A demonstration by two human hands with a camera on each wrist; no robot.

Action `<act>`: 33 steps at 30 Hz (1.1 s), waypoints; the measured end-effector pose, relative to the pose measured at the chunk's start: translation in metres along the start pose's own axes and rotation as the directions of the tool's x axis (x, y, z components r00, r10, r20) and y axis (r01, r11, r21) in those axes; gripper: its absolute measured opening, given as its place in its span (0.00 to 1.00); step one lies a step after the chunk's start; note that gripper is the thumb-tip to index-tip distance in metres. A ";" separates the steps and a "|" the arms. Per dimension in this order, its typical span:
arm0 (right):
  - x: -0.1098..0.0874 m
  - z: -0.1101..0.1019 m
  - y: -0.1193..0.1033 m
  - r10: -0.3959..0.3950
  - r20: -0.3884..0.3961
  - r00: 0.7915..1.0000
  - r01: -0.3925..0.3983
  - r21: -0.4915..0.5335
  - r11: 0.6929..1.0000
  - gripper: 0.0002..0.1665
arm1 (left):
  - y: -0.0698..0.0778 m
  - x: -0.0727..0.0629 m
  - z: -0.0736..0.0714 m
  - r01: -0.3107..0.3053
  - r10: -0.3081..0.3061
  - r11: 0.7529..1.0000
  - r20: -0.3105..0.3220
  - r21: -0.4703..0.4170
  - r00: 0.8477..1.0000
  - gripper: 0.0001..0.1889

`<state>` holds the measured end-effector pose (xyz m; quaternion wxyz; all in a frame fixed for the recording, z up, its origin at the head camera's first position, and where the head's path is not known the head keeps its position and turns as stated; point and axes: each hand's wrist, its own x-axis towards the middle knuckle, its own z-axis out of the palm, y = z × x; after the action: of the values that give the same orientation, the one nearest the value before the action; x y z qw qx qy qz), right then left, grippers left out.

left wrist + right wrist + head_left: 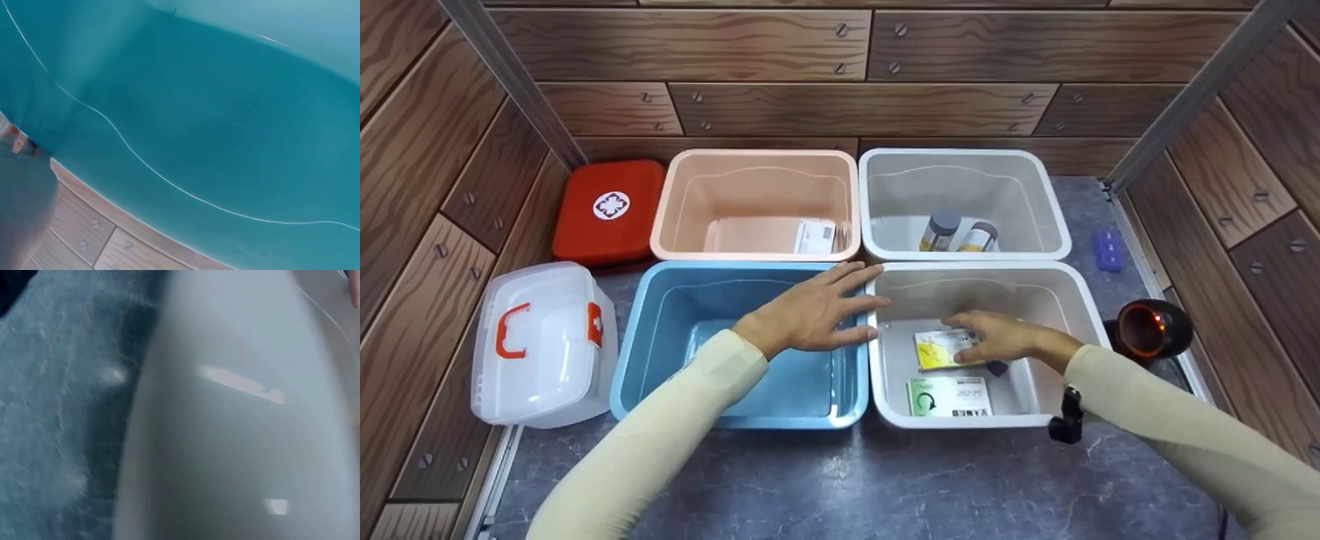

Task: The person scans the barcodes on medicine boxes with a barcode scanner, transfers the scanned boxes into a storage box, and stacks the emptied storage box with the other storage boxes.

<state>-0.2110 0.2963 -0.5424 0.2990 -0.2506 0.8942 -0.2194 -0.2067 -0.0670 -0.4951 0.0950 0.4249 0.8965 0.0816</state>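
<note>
My left hand [829,307] reaches over the side where the blue bin [735,421] meets the near white-grey bin [982,421], its fingers spread and nothing held. Inside the white-grey bin, my right hand [997,336] is over a yellow-and-white medicine box [934,351], thumb and forefinger apart across its right part. A small dark purple object [997,367] shows just below that hand. Closer to the front wall lies a green-and-white medicine box [950,396]. The left wrist view shows mostly blue bin wall; the right wrist view, mostly pale bin wall.
Behind stand a peach bin [682,206] with a white box [814,237] and a grey bin [960,161] with two capped bottles. At left are a red first-aid case [607,225] and a clear plastic case [540,367]. A black scanner [1155,330] and purple pillbox [1108,250] sit right.
</note>
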 end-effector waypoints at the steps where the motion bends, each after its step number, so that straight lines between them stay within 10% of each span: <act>1: 0.000 0.003 0.001 0.006 0.004 1.000 -0.006 -0.021 1.000 0.45 | 0.000 0.000 0.000 -0.004 0.004 1.000 -0.003 -0.001 1.000 0.35; 7: 0.000 0.018 0.005 0.059 -0.030 0.998 -0.062 -0.109 0.992 0.46 | 0.001 0.000 -0.001 -0.011 0.011 1.000 0.001 -0.003 1.000 0.35; 13: 0.007 0.027 0.035 -0.049 -0.187 0.981 0.024 -0.133 0.991 0.31 | 0.001 0.001 0.000 -0.008 0.008 1.000 0.010 -0.012 1.000 0.35; 20: -0.012 -0.001 -0.008 -0.061 -0.181 0.982 0.061 -0.002 0.998 0.23 | 0.001 0.001 -0.002 -0.011 0.011 1.000 0.007 -0.008 1.000 0.36; 33: -0.059 -0.035 -0.035 -0.096 -0.572 0.815 0.214 0.144 0.966 0.19 | 0.001 0.001 -0.001 -0.004 0.004 1.000 0.007 -0.024 1.000 0.36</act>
<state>-0.1818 0.3115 -0.4726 0.0284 -0.2159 0.8919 -0.3963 -0.2062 -0.0656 -0.4940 0.1031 0.4257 0.8943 0.0910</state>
